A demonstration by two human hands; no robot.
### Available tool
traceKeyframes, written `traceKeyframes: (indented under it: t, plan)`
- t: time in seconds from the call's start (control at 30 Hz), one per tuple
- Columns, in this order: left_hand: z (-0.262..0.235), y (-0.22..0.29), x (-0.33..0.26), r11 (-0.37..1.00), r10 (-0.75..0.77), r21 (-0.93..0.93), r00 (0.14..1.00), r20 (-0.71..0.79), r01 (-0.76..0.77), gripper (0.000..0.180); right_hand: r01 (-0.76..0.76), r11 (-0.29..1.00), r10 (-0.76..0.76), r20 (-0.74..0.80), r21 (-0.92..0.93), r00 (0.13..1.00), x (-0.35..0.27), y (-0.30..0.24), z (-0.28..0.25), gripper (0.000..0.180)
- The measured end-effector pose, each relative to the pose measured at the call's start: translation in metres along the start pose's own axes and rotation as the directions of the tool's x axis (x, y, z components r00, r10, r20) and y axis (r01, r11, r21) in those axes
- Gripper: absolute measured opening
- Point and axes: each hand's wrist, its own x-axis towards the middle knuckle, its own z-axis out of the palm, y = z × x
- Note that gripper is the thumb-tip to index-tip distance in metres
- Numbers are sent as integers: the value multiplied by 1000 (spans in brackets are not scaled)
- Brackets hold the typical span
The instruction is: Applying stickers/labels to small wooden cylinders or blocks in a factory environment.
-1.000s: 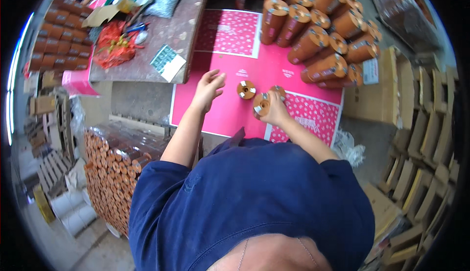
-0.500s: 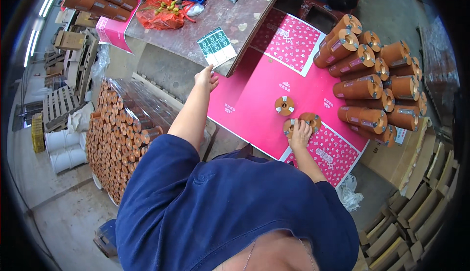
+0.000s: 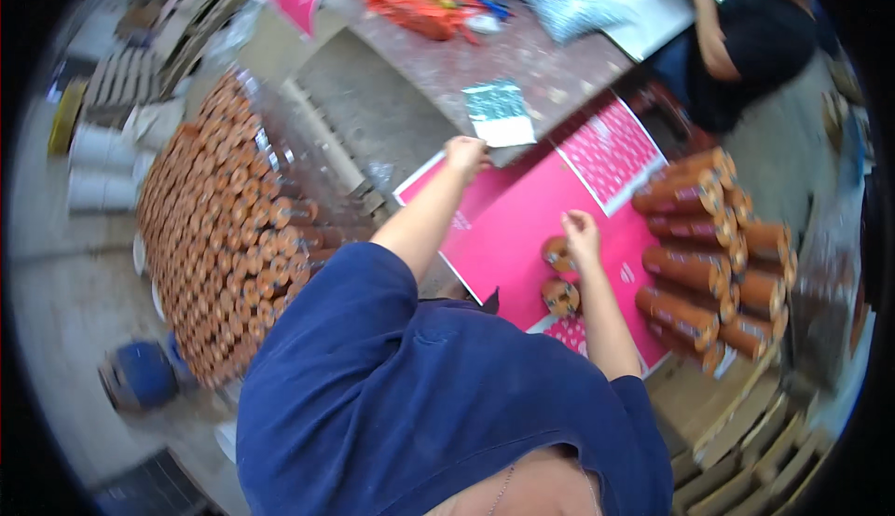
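Note:
My left hand (image 3: 465,155) is at the near edge of a label sheet (image 3: 500,113), green labels on white backing, at the table corner. Its fingers are closed in a pinch; what they hold is too blurred to make out. My right hand (image 3: 582,234) is raised over the pink board (image 3: 508,236), fingers drawn together, with anything in them too small to see. Beside and below it stand orange-brown cylinders seen end-on, one (image 3: 557,254) partly behind the hand and another (image 3: 561,297) nearer me. Silvery patches show on their round ends.
Orange-brown cylinders (image 3: 685,269) lie stacked on the board's right side. A large wrapped pile of them (image 3: 224,236) stands at left. On the table (image 3: 419,59) are a red bag (image 3: 410,3) and a bubble-wrap bag (image 3: 571,8). A person (image 3: 755,45) sits at far right.
My right hand has lifted off the cylinders and moved away from me, its fingers now drawn together. My left hand stays by the label sheet. The view has shifted, bringing another person into sight.

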Motion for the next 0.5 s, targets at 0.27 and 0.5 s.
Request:
traceKeyframes:
  t: [0.27,0.5]
  plan:
    - [-39,5,-97,971,230,-39,881,413,-236,14,-481,696,120,575,533,810,4,-129,58,48]
    - [-38,17,-136,950,309,-203,818,486,-238,21,-3,759,-159,189,651,969,-39,-164,47,58]
